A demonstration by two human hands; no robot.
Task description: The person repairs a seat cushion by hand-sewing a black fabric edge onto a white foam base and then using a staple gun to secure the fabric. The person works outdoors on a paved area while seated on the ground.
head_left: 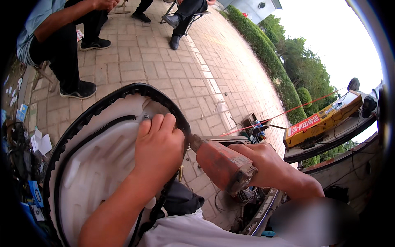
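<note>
An upturned vehicle seat with a whitish plastic base (pixel 103 164) rests over my lap, tilted. Its black cover (pixel 68 131) is folded over the rim in ruffles, and a black strip (pixel 88 133) curves along the inside. My left hand (pixel 161 142) grips the seat's rim on its right side, fingers curled over the edge onto the plastic. My right hand (pixel 263 162) is wrapped round a worn red staple gun (pixel 222 164), its fingers partly hidden. The tool's nose meets the rim just beside my left hand; the exact contact is hidden.
A seated person (pixel 70 45) is at the upper left, with other people's legs (pixel 181 22) farther back. Scraps and packages (pixel 35 193) litter the left side. A red line (pixel 284 112) stretches across the right, near a yellow box (pixel 321 123) and a toolbox (pixel 254 123).
</note>
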